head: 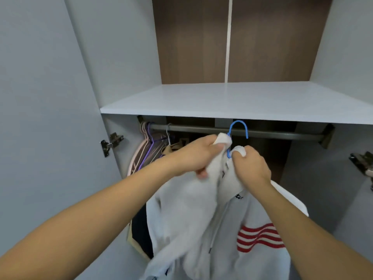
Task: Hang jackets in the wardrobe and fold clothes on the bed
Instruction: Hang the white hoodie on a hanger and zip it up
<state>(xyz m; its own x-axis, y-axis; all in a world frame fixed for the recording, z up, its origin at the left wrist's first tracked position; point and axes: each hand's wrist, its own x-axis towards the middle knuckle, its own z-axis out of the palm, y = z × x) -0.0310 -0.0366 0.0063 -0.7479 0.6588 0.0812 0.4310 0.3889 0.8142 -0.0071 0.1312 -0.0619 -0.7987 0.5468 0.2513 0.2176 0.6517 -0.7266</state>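
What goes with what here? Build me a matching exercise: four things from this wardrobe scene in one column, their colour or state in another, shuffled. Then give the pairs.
Column 1:
1. hanger hook
2. jacket
3. rail
4. spare hangers

Column 2:
A. bunched at the rail's left end, pink and purple
B. blue, looped over the rail
C. white with red stripes, collar gripped by left hand and right hand
D. dark bar running under the shelf

Pairs: 1-B, 2-C, 3-D, 4-A
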